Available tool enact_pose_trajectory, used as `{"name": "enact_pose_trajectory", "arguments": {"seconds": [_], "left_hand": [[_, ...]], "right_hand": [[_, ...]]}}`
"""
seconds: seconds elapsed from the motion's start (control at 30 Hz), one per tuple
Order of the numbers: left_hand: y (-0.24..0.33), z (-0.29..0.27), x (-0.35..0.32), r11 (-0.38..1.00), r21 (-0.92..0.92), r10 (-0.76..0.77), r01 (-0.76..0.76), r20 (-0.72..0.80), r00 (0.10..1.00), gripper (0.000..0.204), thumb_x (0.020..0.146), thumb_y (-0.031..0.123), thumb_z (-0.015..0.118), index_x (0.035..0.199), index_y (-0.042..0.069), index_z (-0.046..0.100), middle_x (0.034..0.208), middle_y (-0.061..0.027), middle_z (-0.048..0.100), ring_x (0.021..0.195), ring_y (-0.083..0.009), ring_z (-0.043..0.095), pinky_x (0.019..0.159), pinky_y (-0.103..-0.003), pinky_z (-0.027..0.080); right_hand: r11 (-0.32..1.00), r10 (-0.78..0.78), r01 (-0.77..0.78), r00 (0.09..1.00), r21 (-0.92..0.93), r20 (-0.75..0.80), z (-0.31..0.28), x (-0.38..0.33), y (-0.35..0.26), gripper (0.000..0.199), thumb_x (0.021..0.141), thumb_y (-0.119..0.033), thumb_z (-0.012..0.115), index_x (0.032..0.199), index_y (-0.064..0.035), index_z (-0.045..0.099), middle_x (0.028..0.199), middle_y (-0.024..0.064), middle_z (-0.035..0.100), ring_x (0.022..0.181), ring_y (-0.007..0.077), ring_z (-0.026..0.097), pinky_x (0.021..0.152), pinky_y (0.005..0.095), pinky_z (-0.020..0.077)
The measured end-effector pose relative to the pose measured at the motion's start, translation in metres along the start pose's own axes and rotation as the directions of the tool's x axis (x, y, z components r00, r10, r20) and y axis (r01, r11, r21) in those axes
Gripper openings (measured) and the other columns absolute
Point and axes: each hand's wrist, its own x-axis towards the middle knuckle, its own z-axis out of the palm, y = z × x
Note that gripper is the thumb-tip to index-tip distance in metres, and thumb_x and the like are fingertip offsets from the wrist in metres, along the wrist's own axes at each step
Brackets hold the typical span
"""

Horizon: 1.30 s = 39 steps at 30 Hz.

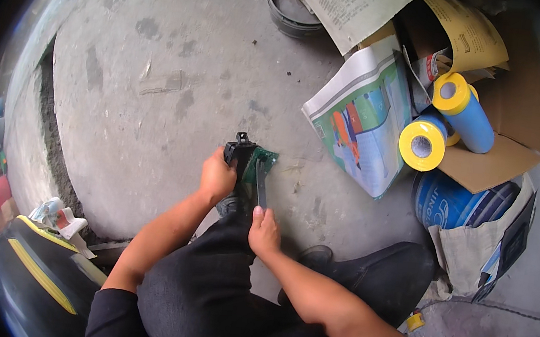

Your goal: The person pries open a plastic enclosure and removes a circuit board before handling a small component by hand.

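Note:
My left hand [217,177] is closed around a black plastic part [239,146] with a small square opening at its top, held above my bent left knee. Against the right side of that part sits a dark green piece [269,160], too small to name for certain. My right hand [264,232] grips the lower end of a flat grey strip-like tool [261,184]. The tool's upper end reaches up to the green piece. My left fingers hide much of the black part.
At right, an open cardboard box [521,97] holds papers and blue-and-yellow masking film rolls [422,146]. Below it are a blue bucket [446,200] and a pale bag [463,257]. A black basin [291,11] stands far off. A crack [55,124] crosses the concrete at left.

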Motion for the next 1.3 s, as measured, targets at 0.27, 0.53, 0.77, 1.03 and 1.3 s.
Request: {"name": "enact_pose_trajectory", "arguments": {"seconds": [0.27,0.53,0.77,1.03,1.3], "left_hand": [[0.001,0.001,-0.007,0.999,-0.001,-0.04,0.04,0.009,0.999,0.021,0.083,0.01,0.065,0.102,0.001,0.061,0.093,-0.0251,0.067,0.093,-0.0431,0.064,0.079,-0.044,0.05],[0.003,0.001,-0.004,0.998,0.062,-0.029,0.029,0.0,1.0,0.023,0.083,0.009,0.064,0.105,0.001,0.062,0.095,-0.0246,0.067,0.095,-0.0419,0.064,0.08,-0.044,0.05],[0.004,0.002,-0.003,0.997,0.013,-0.081,0.082,-0.051,0.995,0.021,0.083,0.01,0.064,0.102,0.0,0.06,0.093,-0.0259,0.067,0.094,-0.0438,0.063,0.081,-0.046,0.05],[-0.009,0.008,0.002,0.994,-0.065,-0.094,0.092,-0.025,0.995,0.026,0.083,0.008,0.063,0.108,0.001,0.059,0.094,-0.0259,0.067,0.095,-0.0427,0.064,0.081,-0.045,0.05],[-0.007,0.003,0.003,0.995,-0.054,-0.087,0.086,-0.008,0.996,0.025,0.084,0.008,0.065,0.108,0.0,0.061,0.096,-0.0194,0.069,0.09,-0.0308,0.067,0.08,-0.038,0.05]], "right_hand": [[1.0,-0.001,0.001,1.0,0.002,-0.001,0.006,-0.001,0.009,0.046,0.101,-0.046,0.034,0.096,-0.0018,0.048,0.087,0.0309,0.063,0.084,0.0516,0.059,0.075,0.0578,0.0444],[0.998,-0.058,0.058,0.998,0.012,0.006,0.009,0.009,0.013,0.046,0.101,-0.046,0.035,0.096,-0.0019,0.049,0.088,0.0297,0.063,0.084,0.0511,0.059,0.075,0.0575,0.0448],[1.0,0.016,-0.019,0.995,0.024,0.101,0.01,0.021,0.004,0.049,0.1,-0.048,0.035,0.098,-0.0005,0.049,0.095,0.0321,0.061,0.092,0.0525,0.056,0.081,0.0576,0.0425],[0.997,-0.034,0.045,0.988,-0.07,0.15,-0.027,0.024,0.01,0.051,0.099,-0.049,0.036,0.099,-0.0002,0.051,0.094,0.0299,0.063,0.091,0.0492,0.06,0.081,0.0559,0.046],[0.932,-0.056,0.131,0.973,-0.337,0.223,-0.095,0.023,-0.031,0.047,0.099,-0.044,0.041,0.099,0.0007,0.055,0.088,0.0272,0.066,0.086,0.0457,0.063,0.078,0.0548,0.0482]]}}
